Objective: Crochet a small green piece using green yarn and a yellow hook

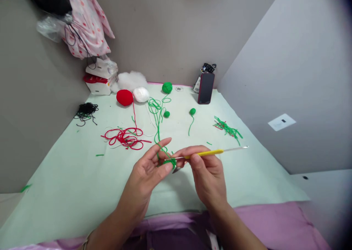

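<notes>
- Small green crocheted yarn piece (171, 163): up off the table, at the left hand's fingertips; its exact shape is partly hidden.
- Left hand (147, 171): thumb and fingers pinch the piece, one finger stretched out, with green yarn passing among the fingers.
- Slim double-ended metal hook with a yellow grip (207, 153): gripped pen-like in the right hand (209, 175), one metal end at the piece, the other pointing away to the right.
- Step in hand: it looks like a stitch being worked; whether the tip is through a loop is too small to tell.
- Next move, as I judge it: catching the strand and drawing it through would call for even yarn tension and a steady pinch.
- Beyond: loose green strands (155, 105) lie near a round green yarn ball (167, 87); two smaller green balls sit nearby.
- Farther left: a red yarn ball (124, 97) touching or just beside a white yarn ball (141, 95), and tangled red loops (125, 138).
</notes>
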### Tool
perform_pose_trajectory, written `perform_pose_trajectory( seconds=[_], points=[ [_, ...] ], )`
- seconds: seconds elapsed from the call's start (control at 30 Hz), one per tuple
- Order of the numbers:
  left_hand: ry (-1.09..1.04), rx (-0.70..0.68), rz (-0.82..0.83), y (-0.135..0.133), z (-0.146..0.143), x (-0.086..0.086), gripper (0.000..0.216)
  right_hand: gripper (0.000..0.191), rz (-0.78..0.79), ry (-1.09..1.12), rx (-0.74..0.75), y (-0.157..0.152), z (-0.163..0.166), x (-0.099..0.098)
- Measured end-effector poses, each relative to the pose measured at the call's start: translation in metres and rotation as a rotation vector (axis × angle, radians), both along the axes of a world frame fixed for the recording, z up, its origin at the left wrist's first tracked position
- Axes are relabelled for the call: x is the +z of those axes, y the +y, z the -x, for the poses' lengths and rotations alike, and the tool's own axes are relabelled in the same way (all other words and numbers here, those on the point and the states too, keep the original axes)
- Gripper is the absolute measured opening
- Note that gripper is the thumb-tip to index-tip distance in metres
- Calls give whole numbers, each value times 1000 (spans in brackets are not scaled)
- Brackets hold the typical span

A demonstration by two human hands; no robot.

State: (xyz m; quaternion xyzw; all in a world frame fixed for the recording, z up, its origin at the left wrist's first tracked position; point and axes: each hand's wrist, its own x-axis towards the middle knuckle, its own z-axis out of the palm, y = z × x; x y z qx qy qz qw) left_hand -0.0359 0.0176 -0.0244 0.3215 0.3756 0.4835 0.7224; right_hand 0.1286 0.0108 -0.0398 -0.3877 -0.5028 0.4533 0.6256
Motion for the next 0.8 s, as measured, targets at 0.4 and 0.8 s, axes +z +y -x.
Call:
perform_pose_trajectory(
  seconds=[0.4, 0.8],
  points=[
    [-116, -147, 55, 5, 5, -1, 47, 26, 163, 229, 51, 9, -6, 11],
    [36, -37, -44, 1, 5, -4, 39, 20, 5, 39, -13, -1, -1, -2]
  ],
)
